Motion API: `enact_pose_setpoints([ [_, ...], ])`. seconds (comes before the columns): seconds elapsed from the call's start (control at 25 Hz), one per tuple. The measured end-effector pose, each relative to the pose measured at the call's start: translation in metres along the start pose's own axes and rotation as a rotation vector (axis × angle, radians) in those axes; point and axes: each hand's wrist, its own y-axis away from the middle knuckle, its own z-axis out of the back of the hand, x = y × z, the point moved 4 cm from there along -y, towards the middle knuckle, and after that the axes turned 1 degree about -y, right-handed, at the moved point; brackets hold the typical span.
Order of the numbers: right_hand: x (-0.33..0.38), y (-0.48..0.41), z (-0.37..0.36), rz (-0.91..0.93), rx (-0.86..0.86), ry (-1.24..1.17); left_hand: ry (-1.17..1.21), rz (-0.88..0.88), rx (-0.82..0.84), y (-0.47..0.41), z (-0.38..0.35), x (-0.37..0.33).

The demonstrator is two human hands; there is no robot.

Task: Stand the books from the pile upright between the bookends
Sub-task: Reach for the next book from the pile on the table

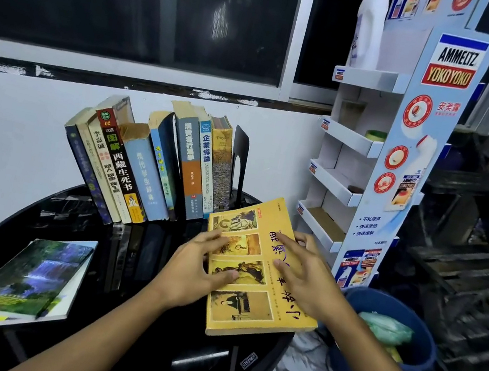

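Yellow book [250, 314], one, lies beneath left hand [191, 274] and right hand [309, 275], fingers [218, 238] spread flat; two piled books [30, 278]; black desk [142, 347], white wall [8, 127].

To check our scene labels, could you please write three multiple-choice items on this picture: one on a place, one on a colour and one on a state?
1. Where is the black bookend?
A. at the right end of the row of books
B. on the floor
C. at the row's left end

2. What colour is the book that the left hand and right hand rest on?
A. red
B. yellow
C. white

3. How do the books in the row stand?
A. lying flat
B. leaning to the left
C. leaning to the right

Answers:
1 A: it stands just right of the last spine.
2 B: its cover is yellow around the fingers.
3 B: their tops tilt leftward.
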Motion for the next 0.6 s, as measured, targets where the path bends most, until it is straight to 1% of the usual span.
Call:
enact_pose_setpoints([
  [0.12, 0.013, -0.004, 0.008, 0.08, -0.09, -0.055, 0.094, -0.042, -0.115, -0.001, 0.016, -0.009],
  [0.32, 0.042, -0.017, 0.024, 0.211, -0.223, -0.169, 0.182, -0.172, -0.222, -0.003, 0.051, -0.031],
  [0.44, 0.054, -0.023, 0.027, 0.264, -0.249, -0.239, 0.189, -0.2, -0.283, 0.0, 0.067, -0.034],
  [0.6, 0.062, -0.023, 0.025, 0.281, -0.251, -0.283, 0.238, -0.224, -0.288, 0.008, 0.076, -0.034],
])
